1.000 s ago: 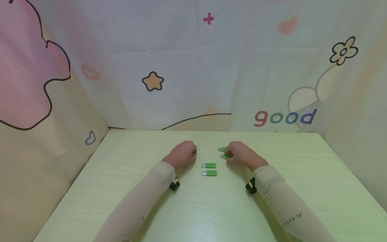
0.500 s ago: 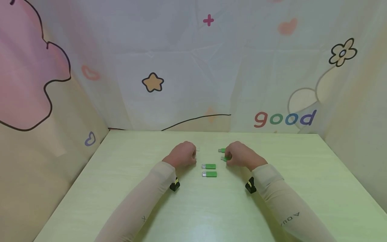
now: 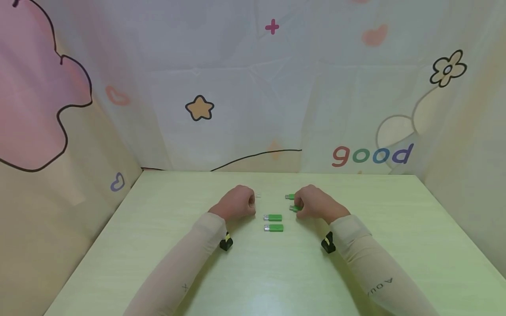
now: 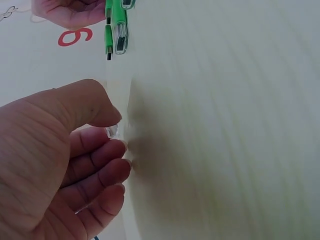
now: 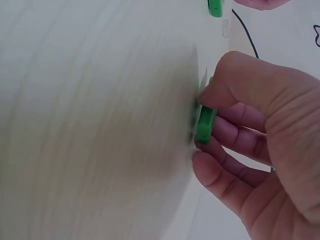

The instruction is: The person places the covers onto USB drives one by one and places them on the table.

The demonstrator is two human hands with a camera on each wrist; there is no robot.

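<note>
My left hand [image 3: 237,202] is low over the table, fingers curled. In the left wrist view its thumb and forefinger pinch a small clear cap [image 4: 112,131]. Another clear cap [image 3: 258,195] lies just past that hand. My right hand [image 3: 316,202] pinches a green USB stick [image 5: 205,125], its bare plug pointing left in the head view. A second uncapped green USB stick [image 3: 290,197] lies just beyond, partly hidden by the right hand. Between the hands, nearer me, lie two green USB sticks with clear caps on, one [image 3: 272,217] behind the other [image 3: 273,228].
The pale wooden table [image 3: 253,272] reaches back to a printed curtain [image 3: 237,131] that also hangs along both sides. Black wrist cameras [image 3: 328,242] sit on both sleeves.
My left hand has drawn slightly left and nearer, and the nearer clear cap no longer shows in the head view. The pinched USB stick has shifted slightly nearer with the right fingers.
</note>
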